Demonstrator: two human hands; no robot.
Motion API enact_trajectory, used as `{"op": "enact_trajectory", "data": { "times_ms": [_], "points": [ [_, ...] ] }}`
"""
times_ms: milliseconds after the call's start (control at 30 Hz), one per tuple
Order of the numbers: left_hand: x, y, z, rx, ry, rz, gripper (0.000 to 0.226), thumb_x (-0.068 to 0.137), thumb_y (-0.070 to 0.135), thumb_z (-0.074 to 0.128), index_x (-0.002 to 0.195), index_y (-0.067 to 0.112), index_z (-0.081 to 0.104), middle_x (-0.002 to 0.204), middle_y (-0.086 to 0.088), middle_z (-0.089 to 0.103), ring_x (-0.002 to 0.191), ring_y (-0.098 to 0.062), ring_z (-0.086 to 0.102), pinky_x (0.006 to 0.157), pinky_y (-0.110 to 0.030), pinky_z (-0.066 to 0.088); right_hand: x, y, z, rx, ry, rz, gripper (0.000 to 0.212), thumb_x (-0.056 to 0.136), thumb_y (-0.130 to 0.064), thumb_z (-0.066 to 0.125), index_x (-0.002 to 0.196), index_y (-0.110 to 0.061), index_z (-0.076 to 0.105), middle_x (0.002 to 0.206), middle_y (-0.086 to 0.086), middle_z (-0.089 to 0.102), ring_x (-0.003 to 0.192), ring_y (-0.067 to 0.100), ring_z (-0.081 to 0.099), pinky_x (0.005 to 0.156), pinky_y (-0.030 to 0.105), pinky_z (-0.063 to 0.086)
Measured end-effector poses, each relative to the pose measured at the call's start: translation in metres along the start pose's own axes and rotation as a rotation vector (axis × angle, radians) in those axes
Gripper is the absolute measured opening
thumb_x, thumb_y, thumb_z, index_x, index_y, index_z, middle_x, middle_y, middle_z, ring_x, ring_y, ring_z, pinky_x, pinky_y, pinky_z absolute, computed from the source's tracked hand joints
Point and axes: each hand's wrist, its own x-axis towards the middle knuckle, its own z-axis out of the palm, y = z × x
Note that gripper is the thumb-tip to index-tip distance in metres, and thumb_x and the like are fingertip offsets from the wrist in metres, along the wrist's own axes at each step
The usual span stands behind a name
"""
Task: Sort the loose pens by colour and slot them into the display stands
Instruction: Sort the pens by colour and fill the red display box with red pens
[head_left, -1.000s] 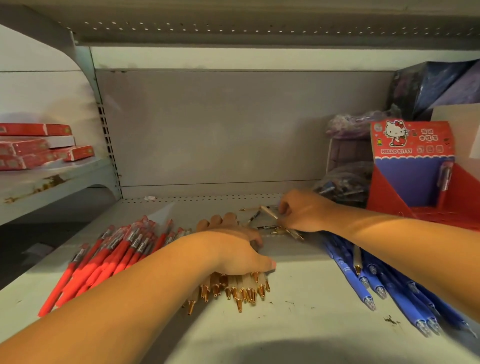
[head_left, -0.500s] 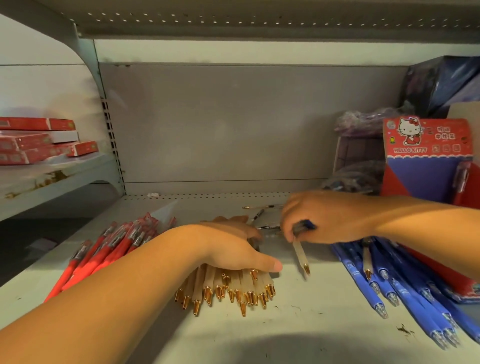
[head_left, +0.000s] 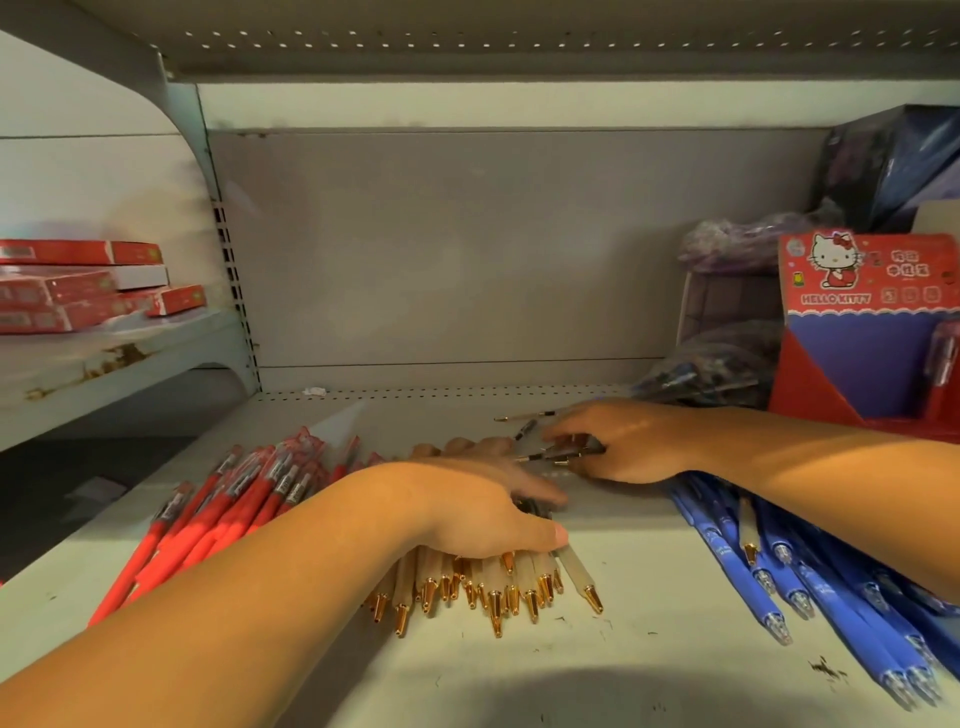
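The left hand (head_left: 483, 514) lay flat, grip wide, pressing the heap of cream pens with gold tips (head_left: 493, 582) onto the pale grey metal shelf (head_left: 623, 654), probably to stop them rolling apart. The right hand (head_left: 623, 441) reached over the scattered thin dark pens (head_left: 550, 457); blur hid whether its grip held 1. 3 sorted heaps showed: cream, roughly 15 tips; red plastic pens (head_left: 223, 509) left; blue plastic pens (head_left: 810, 582) right, with 1 cream stray (head_left: 748, 535). 1 red cardboard display stand (head_left: 857, 338) waited behind.

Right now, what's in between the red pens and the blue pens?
In the head view: a bunch of cream pens with gold tips, the left hand resting on them, then a bare strip of shelf before the blue pens.
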Motion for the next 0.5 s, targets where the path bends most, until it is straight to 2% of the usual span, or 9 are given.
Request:
{"op": "enact_trajectory", "data": {
  "times_ms": [133,167,233,333,400,500],
  "points": [
    [-0.001,0.0,-0.003,0.012,-0.025,0.029,0.043,0.098,0.063,0.035,0.137,0.052,0.047,0.148,0.013,0.042,0.124,-0.012,0.041,0.101,-0.034,0.032,0.01,0.0,0.001,0.051,0.032,0.0,0.02,0.097,-0.041,0.054,0.113,-0.033,0.064,0.105,-0.007,0.057,0.098,0.011,0.055,0.088,0.03,0.048],
    [-0.001,0.0,-0.003,0.014,-0.026,0.016,0.041,0.097,0.064,0.035,0.135,0.052,0.049,0.147,0.011,0.043,0.122,-0.014,0.041,0.1,-0.036,0.033,0.011,0.001,0.002,0.08,0.065,0.008,0.017,0.096,-0.039,0.057,0.108,-0.032,0.065,0.101,-0.009,0.058,0.094,0.01,0.055,0.083,0.028,0.048],
    [-0.003,-0.001,-0.004,0.016,-0.023,-0.016,0.038,0.096,0.065,0.038,0.13,0.052,0.05,0.15,0.007,0.037,0.131,-0.019,0.038,0.102,-0.039,0.031,0.014,0.004,0.001,0.103,0.125,0.033,0.009,0.095,-0.034,0.06,0.102,-0.03,0.066,0.097,-0.011,0.059,0.089,0.008,0.055,0.075,0.024,0.046],
    [-0.003,-0.001,-0.003,0.016,-0.018,-0.03,0.034,0.094,0.065,0.041,0.123,0.051,0.051,0.152,0.006,0.03,0.134,-0.022,0.036,0.105,-0.043,0.03,0.012,0.011,-0.013,-0.069,0.23,0.028,0.012,0.097,-0.029,0.058,0.104,-0.025,0.067,0.1,-0.009,0.057,0.092,0.009,0.054,0.077,0.025,0.045],
    [-0.002,-0.001,-0.004,0.003,-0.032,-0.016,0.034,0.095,0.064,0.041,0.123,0.049,0.051,0.144,0.006,0.038,0.123,-0.017,0.045,0.095,-0.036,0.037,0.008,0.021,-0.027,-0.244,0.32,-0.012,0.014,0.097,-0.024,0.058,0.107,-0.021,0.069,0.101,-0.005,0.058,0.096,0.012,0.052,0.086,0.031,0.046],
    [-0.001,-0.002,-0.005,-0.009,-0.067,-0.003,0.037,0.096,0.064,0.039,0.127,0.045,0.048,0.126,0.009,0.051,0.097,-0.006,0.053,0.07,-0.026,0.036,-0.004,0.034,-0.045,-0.199,0.415,-0.04,0.013,0.096,-0.015,0.059,0.104,-0.019,0.068,0.102,-0.001,0.057,0.099,0.015,0.053,0.089,0.028,0.044]
  ]
}}
